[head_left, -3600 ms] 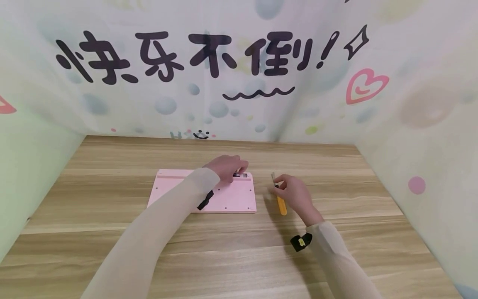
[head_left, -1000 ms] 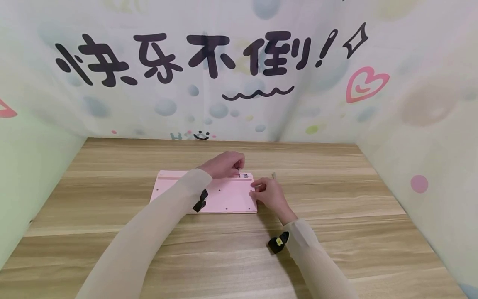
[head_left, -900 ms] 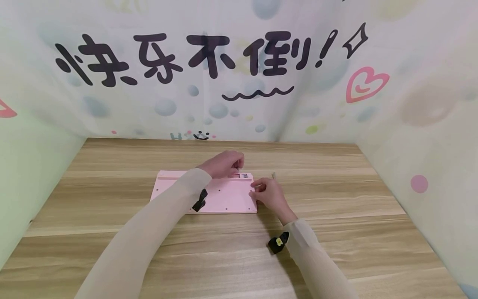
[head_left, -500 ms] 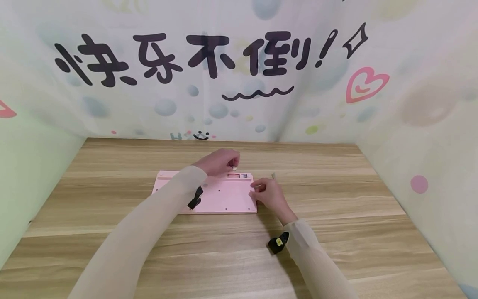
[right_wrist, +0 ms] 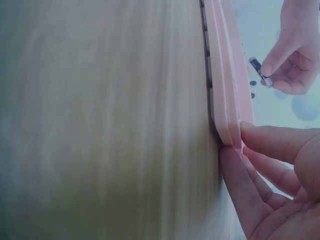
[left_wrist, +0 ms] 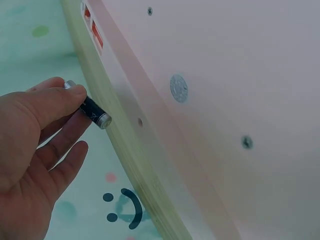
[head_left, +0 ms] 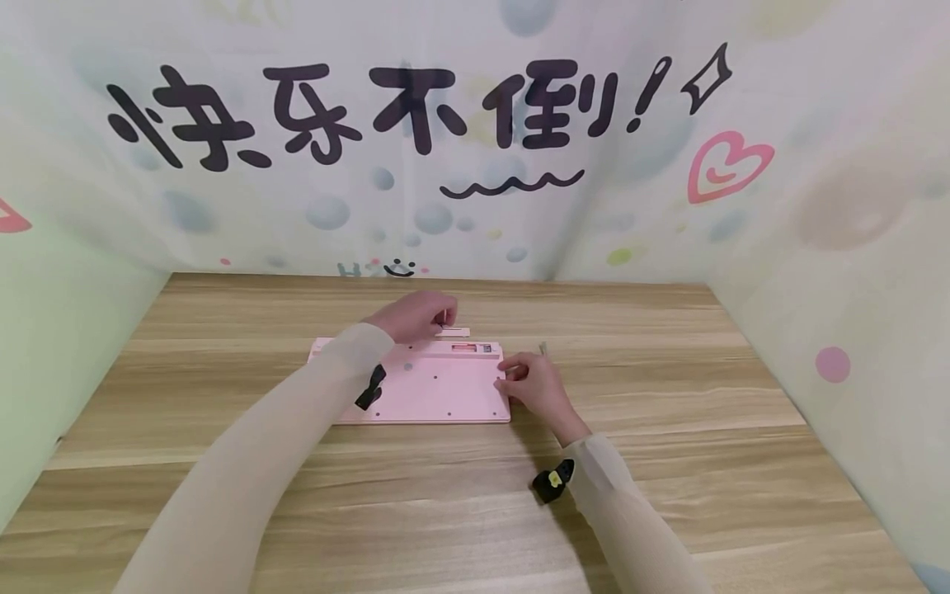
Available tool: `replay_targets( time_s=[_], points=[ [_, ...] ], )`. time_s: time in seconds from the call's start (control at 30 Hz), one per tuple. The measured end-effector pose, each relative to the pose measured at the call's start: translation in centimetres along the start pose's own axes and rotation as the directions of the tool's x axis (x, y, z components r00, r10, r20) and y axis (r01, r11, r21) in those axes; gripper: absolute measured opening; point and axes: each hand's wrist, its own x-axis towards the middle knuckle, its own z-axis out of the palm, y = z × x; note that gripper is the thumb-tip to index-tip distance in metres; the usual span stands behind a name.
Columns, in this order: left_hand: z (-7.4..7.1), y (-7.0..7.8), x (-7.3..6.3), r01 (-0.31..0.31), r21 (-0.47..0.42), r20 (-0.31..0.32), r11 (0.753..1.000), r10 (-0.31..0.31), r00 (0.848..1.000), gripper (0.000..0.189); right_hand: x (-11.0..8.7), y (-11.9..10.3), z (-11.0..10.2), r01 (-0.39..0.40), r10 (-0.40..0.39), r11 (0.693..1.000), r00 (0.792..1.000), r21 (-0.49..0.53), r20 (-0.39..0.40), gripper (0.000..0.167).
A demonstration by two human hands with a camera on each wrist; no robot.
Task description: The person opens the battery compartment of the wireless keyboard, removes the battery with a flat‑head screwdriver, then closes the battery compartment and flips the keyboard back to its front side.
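A pink keyboard [head_left: 416, 392] lies underside up on the table, its battery compartment [head_left: 475, 348] uncovered at the far right, with red showing inside. Just beyond the far edge, my left hand [head_left: 419, 316] pinches a small black-and-silver battery [left_wrist: 94, 111] between thumb and fingers, as the left wrist view shows. My right hand [head_left: 539, 388] grips the keyboard's right edge, thumb on one face and fingers on the other in the right wrist view. A slim pale strip [head_left: 455, 332], apparently the compartment cover, lies behind the keyboard beside my left fingers.
Past my right hand, the grey tip of a tool [head_left: 543, 348] shows; my hand hides the remainder. The wood-grain table [head_left: 475, 503] meets a printed cloth backdrop [head_left: 416, 214] at the back and has pale walls on both sides.
My right hand has left the orange-handled tool and taken the keyboard's right edge. My left hand has drawn left from the compartment with the battery, leaving compartment and pale strip in view.
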Motion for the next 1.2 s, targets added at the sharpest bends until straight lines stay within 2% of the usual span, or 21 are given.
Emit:
replay_targets(
  time_s=[0.2,0.47,0.63,0.9,1.03,1.2],
  points=[
    [-0.3,-1.0,-0.4,0.020,0.013,0.001,1.000,-0.020,1.000,0.014,0.0,0.0,0.0,0.004,-0.004,1.000,1.000,0.001,0.001,0.021],
    [-0.4,-1.8,-1.1,0.067,0.005,0.009,0.998,-0.067,0.998,0.007,-0.1,0.0,-0.2,0.004,-0.004,1.000,1.000,0.005,0.001,0.021],
    [-0.1,-2.5,-1.3,0.070,0.031,0.000,0.997,-0.070,0.998,0.008,-0.1,0.0,-0.2,0.007,-0.007,1.000,1.000,-0.006,0.000,0.021],
    [0.1,-3.9,-2.0,0.165,0.036,0.002,0.986,-0.165,0.986,0.014,-0.2,-0.1,-0.2,0.008,-0.009,1.000,1.000,-0.013,-0.003,0.021],
    [0.0,-4.1,-2.4,0.204,0.063,-0.011,0.977,-0.203,0.979,0.013,-0.1,0.0,-0.1,-0.002,0.002,1.000,1.000,-0.017,-0.006,0.021],
    [0.0,-4.5,-2.8,0.244,0.054,-0.015,0.968,-0.244,0.970,0.013,-0.1,-0.1,-0.1,-0.003,0.003,1.000,1.000,-0.022,-0.006,0.021]
  ],
)
